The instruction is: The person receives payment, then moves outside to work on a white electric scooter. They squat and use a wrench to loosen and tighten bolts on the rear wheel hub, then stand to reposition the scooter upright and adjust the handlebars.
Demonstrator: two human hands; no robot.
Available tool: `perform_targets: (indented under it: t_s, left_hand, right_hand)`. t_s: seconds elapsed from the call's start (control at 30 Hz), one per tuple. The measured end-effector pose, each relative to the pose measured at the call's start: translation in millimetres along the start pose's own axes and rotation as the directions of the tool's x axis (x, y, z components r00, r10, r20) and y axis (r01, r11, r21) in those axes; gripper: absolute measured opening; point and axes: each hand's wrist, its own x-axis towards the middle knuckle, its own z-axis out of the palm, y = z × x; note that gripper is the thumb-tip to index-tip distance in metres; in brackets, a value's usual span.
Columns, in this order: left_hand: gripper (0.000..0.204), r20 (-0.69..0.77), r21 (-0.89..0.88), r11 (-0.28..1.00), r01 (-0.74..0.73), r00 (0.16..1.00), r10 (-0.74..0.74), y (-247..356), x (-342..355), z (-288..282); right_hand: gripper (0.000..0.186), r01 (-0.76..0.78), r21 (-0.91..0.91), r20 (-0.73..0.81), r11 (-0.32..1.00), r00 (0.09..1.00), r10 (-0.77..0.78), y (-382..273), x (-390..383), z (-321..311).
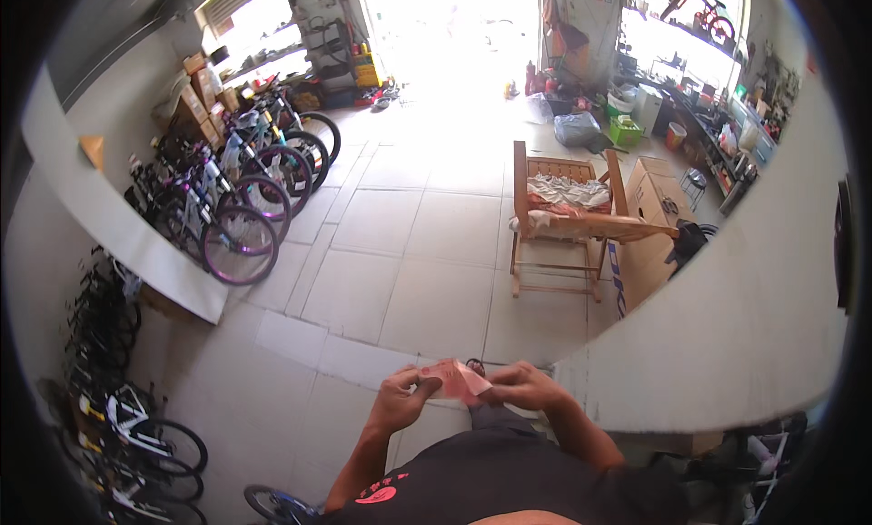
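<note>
A pinkish-red slip of paper [451, 377], which looks like a banknote, is stretched and partly folded between my two hands in front of my body. My left hand [398, 400] pinches its left end, thumb on top. Closed around its right end is my right hand [529, 387], where the paper bends upward and shows a paler side. The fingertips of the right hand are partly hidden. Below the paper, part of a foot in dark footwear [475, 367] shows on the tiles.
Bicycles [238, 243] stand in a row at the left, with more [154, 434] at the lower left. A wooden armchair [563, 218] holding cloth is at the right, beside a large cardboard box [649, 212]. White partition walls [727, 361] flank both sides. A cluttered workbench [699, 125] lines the far right.
</note>
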Motion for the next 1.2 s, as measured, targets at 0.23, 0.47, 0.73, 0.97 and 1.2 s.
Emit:
perform_targets:
  t_s: [0.23,0.47,0.73,0.97,1.2]
  left_hand:
    - [0.016,-0.204,-0.185,0.977,0.109,0.968,-0.147,13,229,-94]
    - [0.016,-0.354,-0.330,0.944,0.008,0.926,-0.131,-32,436,-171]
    - [0.019,-0.082,-0.116,0.992,0.050,0.995,-0.060,2,756,-263]
    - [0.023,0.281,-0.371,0.925,0.078,0.959,0.032,25,1031,-305]
    - [0.025,0.079,-0.498,0.863,0.090,0.995,-0.058,40,1255,-342]
  right_hand:
    - [0.043,0.019,-0.003,0.311,1.000,0.950,-0.017,-98,261,-139]
    - [0.034,0.026,0.019,0.545,0.999,0.838,-0.032,-160,488,-253]
    - [0.034,-0.010,-0.165,0.155,0.986,0.987,0.036,-204,663,-416]
    - [0.022,0.148,0.016,-0.167,0.989,0.975,-0.143,-216,810,-570]
    - [0.034,-0.129,-0.375,-0.115,0.918,0.989,0.091,-248,1020,-753]
